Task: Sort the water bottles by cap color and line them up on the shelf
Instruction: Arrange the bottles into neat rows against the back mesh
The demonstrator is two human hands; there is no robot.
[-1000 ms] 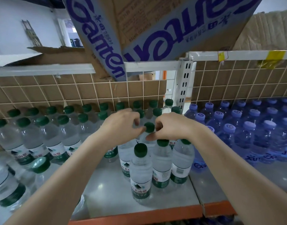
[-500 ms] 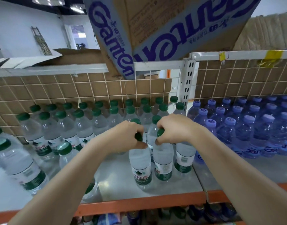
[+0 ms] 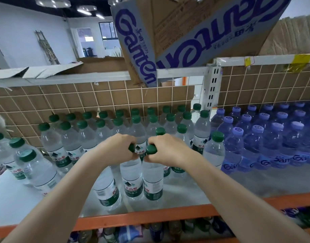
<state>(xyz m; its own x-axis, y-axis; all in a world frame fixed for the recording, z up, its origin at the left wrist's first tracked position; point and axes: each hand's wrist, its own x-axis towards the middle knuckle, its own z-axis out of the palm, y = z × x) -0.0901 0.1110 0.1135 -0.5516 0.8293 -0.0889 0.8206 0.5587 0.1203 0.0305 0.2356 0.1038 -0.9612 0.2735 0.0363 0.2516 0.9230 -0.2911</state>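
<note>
Left hand [image 3: 118, 149] is curled round the neck of a green-cap bottle [image 3: 132, 179]; only a sliver of that cap shows past the fingers. Right hand [image 3: 166, 149] pinches the neck of the next bottle [image 3: 153, 181], its green cap [image 3: 151, 149] visible at the thumb. The two bottles stand upright, touching side by side, near the front of the shelf [image 3: 185, 213]. Holding at the neck likely gives control of the upright body while leaving the bases free to slide or set down; judged purpose: closing the pair up against the green block.

A third green-cap bottle [image 3: 107, 192] stands just left of the pair, tilted in this wide view; whether it truly leans cannot be told.

Shelf contents, left bay: green-cap rows [image 3: 119, 121] against the mesh back [image 3: 80, 97], with looser bottles [image 3: 35, 171] at far left. Right bay: purple-cap bottles [image 3: 259, 137], tinted blue, packed in rows. The white upright [image 3: 213, 88] divides the colours. One green-cap bottle [image 3: 214, 149] stands right beside the purple block.

Overhead: an open carton [image 3: 168, 37] tipped on the top rail. A lower tier holds more items, too dim to identify.
</note>
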